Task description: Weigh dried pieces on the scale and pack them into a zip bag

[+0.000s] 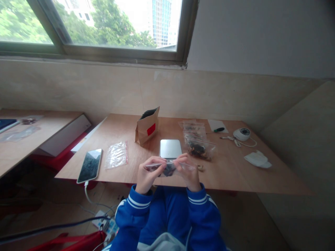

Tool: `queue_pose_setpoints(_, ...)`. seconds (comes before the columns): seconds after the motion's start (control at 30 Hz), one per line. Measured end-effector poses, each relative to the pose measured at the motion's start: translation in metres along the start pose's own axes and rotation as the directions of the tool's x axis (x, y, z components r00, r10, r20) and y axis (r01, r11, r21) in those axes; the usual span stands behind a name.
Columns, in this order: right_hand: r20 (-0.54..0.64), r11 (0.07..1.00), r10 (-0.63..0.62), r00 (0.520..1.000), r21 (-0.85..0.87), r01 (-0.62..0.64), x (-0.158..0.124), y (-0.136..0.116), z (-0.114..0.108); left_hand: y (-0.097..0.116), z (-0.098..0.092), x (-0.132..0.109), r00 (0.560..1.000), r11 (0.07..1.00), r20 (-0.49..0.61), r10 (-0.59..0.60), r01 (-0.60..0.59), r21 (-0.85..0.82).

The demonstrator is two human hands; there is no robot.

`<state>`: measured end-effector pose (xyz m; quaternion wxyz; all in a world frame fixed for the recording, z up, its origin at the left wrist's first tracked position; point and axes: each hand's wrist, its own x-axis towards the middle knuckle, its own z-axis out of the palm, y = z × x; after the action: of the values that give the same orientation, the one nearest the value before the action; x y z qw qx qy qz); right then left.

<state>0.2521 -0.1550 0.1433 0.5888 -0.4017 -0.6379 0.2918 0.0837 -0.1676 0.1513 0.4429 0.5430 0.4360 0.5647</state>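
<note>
Head view: a small clear bag with dark contents is held above the table edge, its top pinched by left hand and right hand. A silver scale lies just behind.

The small clear zip bag was held flat and level between the left hand and the right hand, with its top edge pinched by the fingers of both. It was transparent, and some dark pieces were gathered in its middle, between the two hands.
</note>
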Motion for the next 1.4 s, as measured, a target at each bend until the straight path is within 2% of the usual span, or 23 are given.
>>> queue_pose_setpoints(0.2,-0.014,0.995,0.056,0.998,0.087,-0.054,-0.001,0.001,0.004,-0.002,0.005,-0.004,0.996,0.997,-0.061,0.072,-0.070,0.033)
queue_pose_setpoints(0.33,0.152,0.950,0.164,0.975,0.243,-0.197,-0.003,0.005,0.002,-0.004,0.005,-0.004,0.996,0.998,-0.057,0.064,-0.062,0.024)
queue_pose_setpoints(0.43,0.254,0.934,0.199,0.946,0.244,-0.262,-0.003,0.007,0.000,-0.006,0.004,-0.002,0.998,0.998,-0.023,0.060,-0.060,0.016)
queue_pose_setpoints(0.6,0.139,0.971,0.131,0.982,0.182,-0.155,0.000,0.008,0.002,-0.005,0.004,0.000,0.994,0.993,-0.008,0.112,-0.112,0.043)
queue_pose_setpoints(0.8,0.064,0.989,0.095,0.993,0.111,-0.101,0.000,0.007,0.004,-0.005,0.004,0.000,0.996,0.995,0.017,0.084,-0.085,0.050)
queue_pose_setpoints(0.97,-0.003,0.990,0.108,0.994,0.089,-0.107,-0.001,0.004,0.006,-0.004,0.005,0.000,0.997,0.994,0.029,0.076,-0.078,0.075)
queue_pose_setpoints(1.4,0.045,0.987,0.108,0.993,0.115,-0.113,0.001,-0.001,0.012,-0.005,0.017,-0.002,0.986,0.984,-0.077,0.151,-0.142,0.108)
